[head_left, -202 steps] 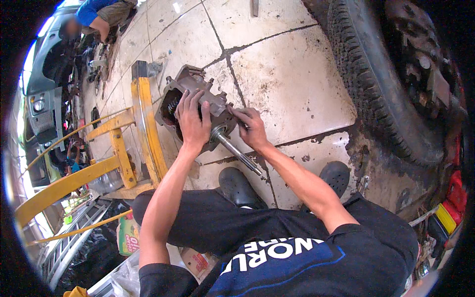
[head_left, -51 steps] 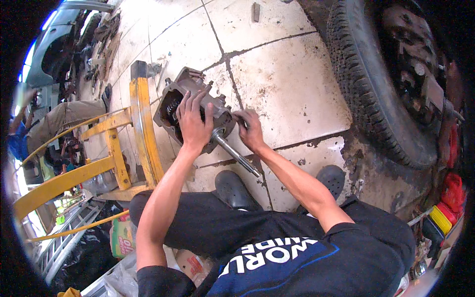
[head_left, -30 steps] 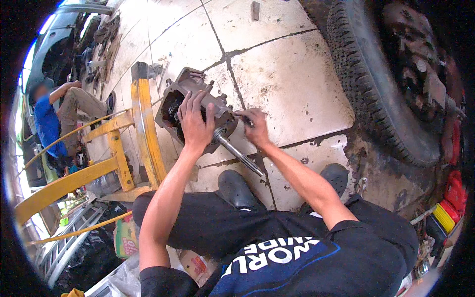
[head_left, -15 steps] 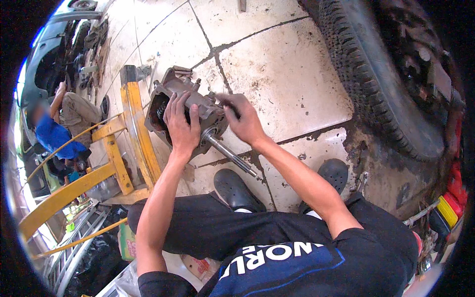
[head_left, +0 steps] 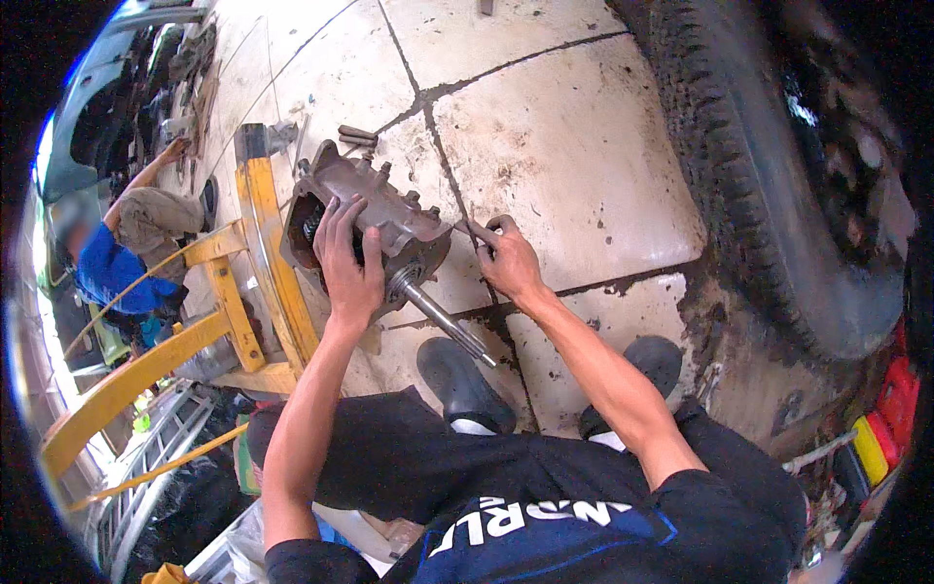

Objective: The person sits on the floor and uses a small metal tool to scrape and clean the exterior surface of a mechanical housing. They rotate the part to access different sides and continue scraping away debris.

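A greasy metal gearbox housing [head_left: 384,200] lies on the tiled floor in front of my feet. Its open left end shows gear parts inside, and a splined shaft [head_left: 443,316] sticks out toward me from its near right end. My left hand [head_left: 350,273] lies on the near side of the housing with the fingers stretched out and blackened. Just off the right end of the housing, my right hand [head_left: 511,263] is closed in a pinch. Whatever the fingertips hold there is too small and dark to make out.
A yellow metal frame [head_left: 272,234] stands close on the left, and a large tyre [head_left: 749,175] on the right. Short metal pieces [head_left: 358,136] lie behind the housing. A person in blue [head_left: 112,263] crouches at far left. Red and yellow objects [head_left: 876,443] sit at lower right.
My right hand has come off the housing, moving right and slightly down, and its fingers have drawn into a pinch. The left hand stays on the housing, slightly lower.
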A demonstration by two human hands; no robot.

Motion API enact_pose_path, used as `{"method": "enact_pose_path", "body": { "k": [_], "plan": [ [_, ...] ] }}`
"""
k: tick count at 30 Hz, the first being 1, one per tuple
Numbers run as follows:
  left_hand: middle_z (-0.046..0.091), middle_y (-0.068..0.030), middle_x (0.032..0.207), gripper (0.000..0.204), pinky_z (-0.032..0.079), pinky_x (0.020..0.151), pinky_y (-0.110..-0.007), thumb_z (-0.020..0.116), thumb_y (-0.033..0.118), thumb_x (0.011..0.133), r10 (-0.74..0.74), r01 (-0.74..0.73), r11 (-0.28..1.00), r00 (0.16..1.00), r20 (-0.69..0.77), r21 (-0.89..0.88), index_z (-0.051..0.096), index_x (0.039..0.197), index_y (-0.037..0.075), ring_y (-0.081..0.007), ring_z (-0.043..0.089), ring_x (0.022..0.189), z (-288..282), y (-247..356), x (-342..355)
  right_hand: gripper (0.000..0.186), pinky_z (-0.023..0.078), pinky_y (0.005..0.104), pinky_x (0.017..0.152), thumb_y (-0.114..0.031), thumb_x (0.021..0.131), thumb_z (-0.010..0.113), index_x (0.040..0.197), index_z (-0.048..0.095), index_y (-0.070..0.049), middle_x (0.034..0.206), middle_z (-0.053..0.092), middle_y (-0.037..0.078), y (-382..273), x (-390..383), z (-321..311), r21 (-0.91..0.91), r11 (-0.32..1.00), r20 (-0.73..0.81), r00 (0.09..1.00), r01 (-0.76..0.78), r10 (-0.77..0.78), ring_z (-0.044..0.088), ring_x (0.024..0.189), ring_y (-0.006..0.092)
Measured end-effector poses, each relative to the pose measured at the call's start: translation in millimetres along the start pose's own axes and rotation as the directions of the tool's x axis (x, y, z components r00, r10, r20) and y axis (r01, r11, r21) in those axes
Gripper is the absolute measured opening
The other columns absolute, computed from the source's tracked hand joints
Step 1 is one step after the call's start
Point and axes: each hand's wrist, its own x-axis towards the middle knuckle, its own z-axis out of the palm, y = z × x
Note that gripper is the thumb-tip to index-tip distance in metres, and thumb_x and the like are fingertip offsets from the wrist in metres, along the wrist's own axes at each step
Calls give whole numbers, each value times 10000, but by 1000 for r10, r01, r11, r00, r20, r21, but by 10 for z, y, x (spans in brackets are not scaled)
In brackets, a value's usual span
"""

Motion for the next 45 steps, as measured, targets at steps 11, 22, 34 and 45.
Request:
{"method": "enact_pose_path", "body": {
  "k": [11, 22, 34, 45],
  "plan": [
    [586, -129, 1384, 375, 261, 1168, -470, 568, 207, 973, -25, 25, 1000, 999, 48, -7, 583, 1302, 29, -365, 420, 1388, -61, 23, 28, 515, 571, 435, 698, -80, 826, 646, 1303, 676, -273, 1010, 642, 148, -231, 78, -79, 135, 975, -161, 975, 174, -152, 672, 819, 338],
    [581, -113, 1397, 368, 238, 1179, -461, 567, 181, 961, -37, 39, 999, 997, 71, -16, 594, 1306, 55, -337, 411, 1401, -44, 47, 46, 698, 561, 437, 672, -12, 783, 635, 1418, 574, -296, 963, 628, 139, -137, 35, 90, 166, 943, -201, 946, 288, -254, 662, 791, 346],
    [538, -117, 1421, 478, 216, 1167, -483, 608, 264, 963, 2, 3, 996, 999, -55, 91, 519, 1388, 64, -330, 402, 1402, -4, 36, 26, 668, 553, 444, 747, -65, 815, 617, 1443, 555, -284, 980, 611, 164, -221, -5, 162, 84, 949, -129, 948, 303, -291, 655, 845, 356],
    [459, -170, 1477, 607, 182, 1185, -534, 603, 426, 966, -116, 130, 990, 964, -238, 45, 465, 1428, 56, -360, 347, 1428, 1, -190, 4, 535, 538, 474, 815, -478, 894, 670, 1063, 688, 29, 966, 699, 285, -421, 100, -357, -19, 987, 3, 987, -161, 161, 691, 954, 423]
  ]
}}
